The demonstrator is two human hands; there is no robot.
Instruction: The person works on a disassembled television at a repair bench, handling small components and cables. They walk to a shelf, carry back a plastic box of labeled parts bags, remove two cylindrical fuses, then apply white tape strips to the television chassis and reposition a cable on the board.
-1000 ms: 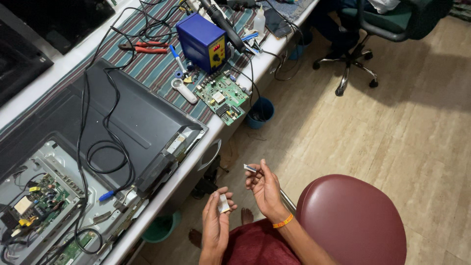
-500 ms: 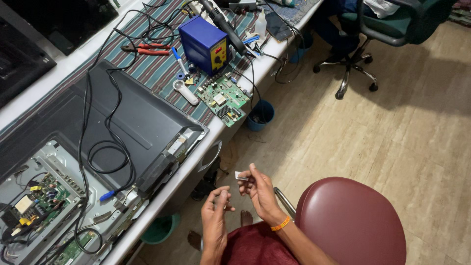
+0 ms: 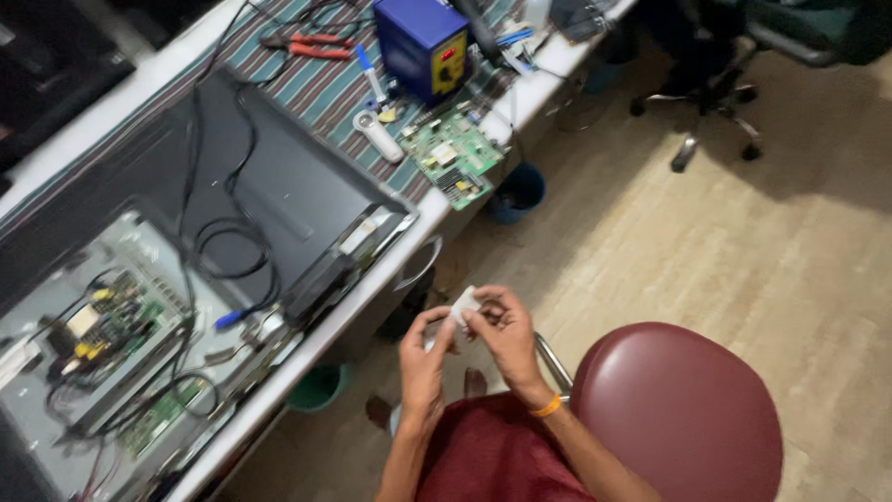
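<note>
My left hand (image 3: 423,364) and my right hand (image 3: 505,335) meet in front of me, above my lap, beside the workbench edge. Both pinch a small white flat object (image 3: 462,304) between their fingertips. My right wrist wears an orange band (image 3: 546,406). What the white object is stays unclear because the frame is blurred. My lap is covered in dark red cloth (image 3: 492,455).
A workbench (image 3: 390,265) on the left carries an opened flat-screen set (image 3: 139,316) with exposed circuit boards and cables, a green circuit board (image 3: 452,156), a blue box-shaped station (image 3: 423,46) and red pliers (image 3: 307,45). A maroon stool (image 3: 683,414) stands at my right. An office chair (image 3: 734,84) stands farther off.
My hands have come together; the small white object, earlier in my left hand, is now pinched by both hands. The view has shifted slightly.
</note>
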